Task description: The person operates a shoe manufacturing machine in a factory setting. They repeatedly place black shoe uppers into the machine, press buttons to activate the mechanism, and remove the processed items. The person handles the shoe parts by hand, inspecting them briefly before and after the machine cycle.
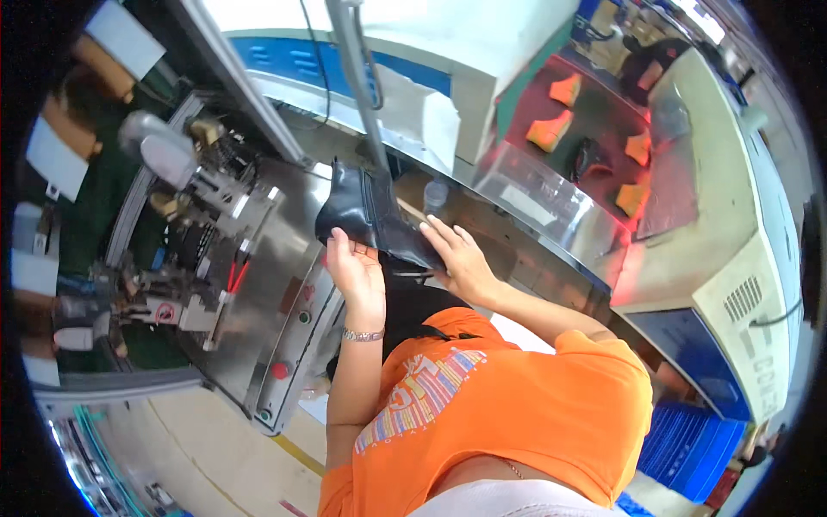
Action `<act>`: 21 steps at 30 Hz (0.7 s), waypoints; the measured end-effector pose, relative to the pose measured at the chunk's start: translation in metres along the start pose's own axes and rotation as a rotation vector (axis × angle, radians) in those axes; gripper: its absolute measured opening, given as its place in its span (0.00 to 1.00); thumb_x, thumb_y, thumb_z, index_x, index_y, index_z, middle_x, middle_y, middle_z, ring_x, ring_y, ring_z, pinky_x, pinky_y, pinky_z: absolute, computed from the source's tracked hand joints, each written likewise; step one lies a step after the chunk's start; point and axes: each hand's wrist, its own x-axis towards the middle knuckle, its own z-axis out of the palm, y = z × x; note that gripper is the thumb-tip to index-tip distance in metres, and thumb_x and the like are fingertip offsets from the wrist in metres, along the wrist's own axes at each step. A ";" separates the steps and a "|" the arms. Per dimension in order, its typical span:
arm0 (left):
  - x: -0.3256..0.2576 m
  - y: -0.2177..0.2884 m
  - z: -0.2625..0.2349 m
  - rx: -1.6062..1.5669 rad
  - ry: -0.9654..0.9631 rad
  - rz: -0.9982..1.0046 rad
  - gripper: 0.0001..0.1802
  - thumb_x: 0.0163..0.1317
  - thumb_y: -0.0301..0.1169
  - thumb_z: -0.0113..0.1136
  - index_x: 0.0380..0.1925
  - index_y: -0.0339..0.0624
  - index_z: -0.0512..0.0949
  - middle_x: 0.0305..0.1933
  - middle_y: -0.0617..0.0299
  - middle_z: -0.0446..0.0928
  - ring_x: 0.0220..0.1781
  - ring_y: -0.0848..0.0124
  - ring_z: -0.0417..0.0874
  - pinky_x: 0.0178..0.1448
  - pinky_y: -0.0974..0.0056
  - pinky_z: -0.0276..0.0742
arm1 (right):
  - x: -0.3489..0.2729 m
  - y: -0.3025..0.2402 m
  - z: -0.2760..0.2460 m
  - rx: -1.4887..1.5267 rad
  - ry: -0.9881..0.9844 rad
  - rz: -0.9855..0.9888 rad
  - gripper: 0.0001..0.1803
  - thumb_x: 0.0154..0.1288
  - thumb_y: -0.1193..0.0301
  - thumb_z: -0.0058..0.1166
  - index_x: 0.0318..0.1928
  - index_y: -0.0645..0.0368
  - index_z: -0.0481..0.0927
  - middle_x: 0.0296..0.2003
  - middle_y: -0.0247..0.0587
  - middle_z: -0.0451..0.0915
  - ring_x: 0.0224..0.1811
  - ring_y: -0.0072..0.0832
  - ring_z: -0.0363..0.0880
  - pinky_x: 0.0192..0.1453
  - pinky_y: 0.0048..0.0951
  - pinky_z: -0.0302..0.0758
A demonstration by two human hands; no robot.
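While my left hand (357,271) clamps the black leather piece (355,202) by the metal surface's (291,215) right edge, my right hand (469,263) lies along it, likely for steadiness; whether that one's clamped, I can't tell.

Worn: my orange T-shirt (534,396), sleeves (590,345) short, with a multicoloured striped print (422,401) and pale lettering across the chest. Black garment (418,303) below it. Silver-toned linked band (363,335) at my left wrist; thin chain (514,468) at my neckline. My left grip (356,274) and right grip (466,261): both bare.
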 end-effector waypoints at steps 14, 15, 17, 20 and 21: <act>0.002 -0.013 0.007 0.114 -0.447 -0.701 0.24 0.65 0.37 0.36 0.59 0.37 0.55 0.60 0.52 0.63 0.60 0.61 0.66 0.57 0.53 0.68 | -0.016 0.085 -0.102 1.121 -0.414 1.039 0.19 0.58 0.79 0.39 0.53 0.64 0.63 0.32 0.47 0.76 0.26 0.36 0.80 0.29 0.29 0.80; 0.000 -0.011 0.004 0.132 -0.482 -0.682 0.24 0.65 0.37 0.37 0.59 0.39 0.56 0.60 0.53 0.63 0.60 0.62 0.66 0.57 0.53 0.68 | -0.026 0.097 -0.102 1.178 -0.337 1.150 0.19 0.58 0.79 0.38 0.52 0.66 0.62 0.36 0.50 0.74 0.29 0.40 0.79 0.32 0.31 0.80; 0.001 -0.001 -0.008 0.211 -0.479 -0.629 0.23 0.64 0.37 0.40 0.58 0.41 0.58 0.59 0.53 0.64 0.59 0.63 0.67 0.57 0.54 0.67 | -0.049 0.128 -0.104 1.341 -0.176 1.288 0.18 0.59 0.79 0.35 0.52 0.70 0.60 0.41 0.58 0.71 0.36 0.48 0.78 0.38 0.37 0.80; 0.005 0.010 -0.039 0.218 -0.385 -0.562 0.22 0.63 0.34 0.42 0.57 0.40 0.61 0.58 0.51 0.65 0.58 0.62 0.67 0.57 0.54 0.68 | -0.054 0.161 -0.133 1.570 0.401 1.408 0.18 0.63 0.76 0.28 0.51 0.76 0.58 0.43 0.67 0.69 0.41 0.55 0.75 0.42 0.39 0.80; 0.008 0.012 -0.048 0.245 -0.317 -0.554 0.21 0.63 0.34 0.42 0.56 0.41 0.62 0.57 0.51 0.66 0.58 0.62 0.67 0.57 0.54 0.68 | -0.058 0.187 -0.146 1.724 0.480 1.185 0.18 0.65 0.74 0.28 0.50 0.77 0.58 0.43 0.69 0.69 0.40 0.54 0.75 0.43 0.39 0.80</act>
